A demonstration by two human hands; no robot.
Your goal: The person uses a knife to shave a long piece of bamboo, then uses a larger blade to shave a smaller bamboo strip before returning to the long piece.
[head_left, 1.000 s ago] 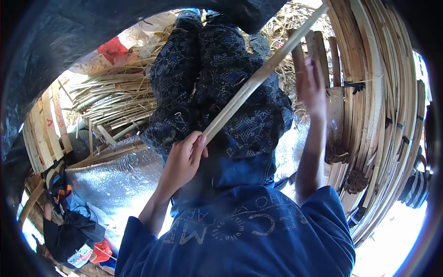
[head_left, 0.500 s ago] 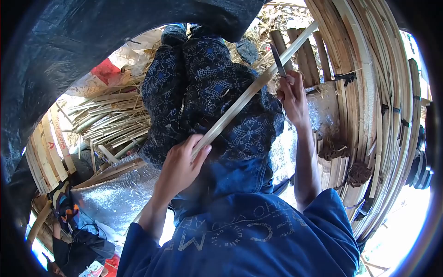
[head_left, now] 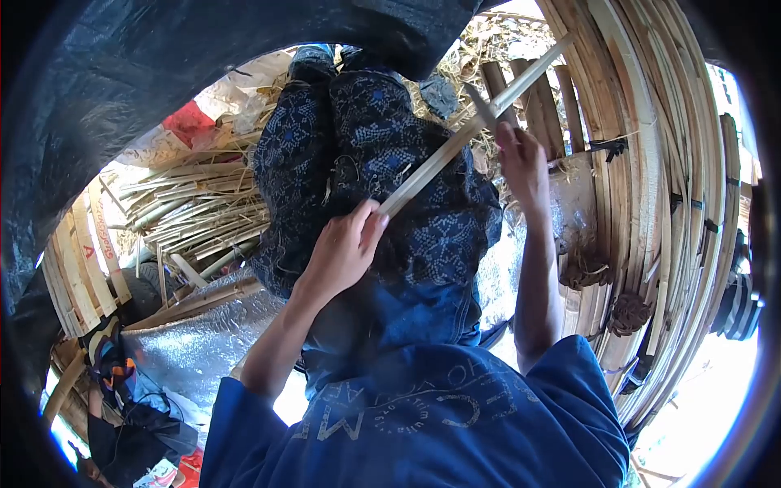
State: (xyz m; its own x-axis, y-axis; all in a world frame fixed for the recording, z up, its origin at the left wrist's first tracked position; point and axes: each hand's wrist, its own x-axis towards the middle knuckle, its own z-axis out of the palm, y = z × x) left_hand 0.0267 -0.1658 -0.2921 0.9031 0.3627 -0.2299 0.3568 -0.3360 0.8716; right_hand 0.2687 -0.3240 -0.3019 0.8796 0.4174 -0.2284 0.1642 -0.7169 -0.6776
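A long pale bamboo strip [head_left: 435,165] slants across my lap, from lower left up to the upper right. My left hand [head_left: 346,246] is closed around its near end, thumb and fingers pinching it. In my right hand [head_left: 523,167] is a knife [head_left: 483,108], its handle hidden in the fist. The blade points up and to the left and lies across the strip, seemingly against it. Beneath the strip, dark blue patterned cloth [head_left: 374,163] covers my legs.
Tall bundles of bamboo slats [head_left: 643,163], tied with dark bands, stand close on my right. A heap of thin split strips [head_left: 191,203] lies to the left. Black sheeting [head_left: 98,89] hangs at the upper left, and silvery foil sheet [head_left: 195,350] covers the ground.
My left hand has moved up and to the right with the strip. The knife has turned and tilts more to the left, and my right hand has shifted slightly right.
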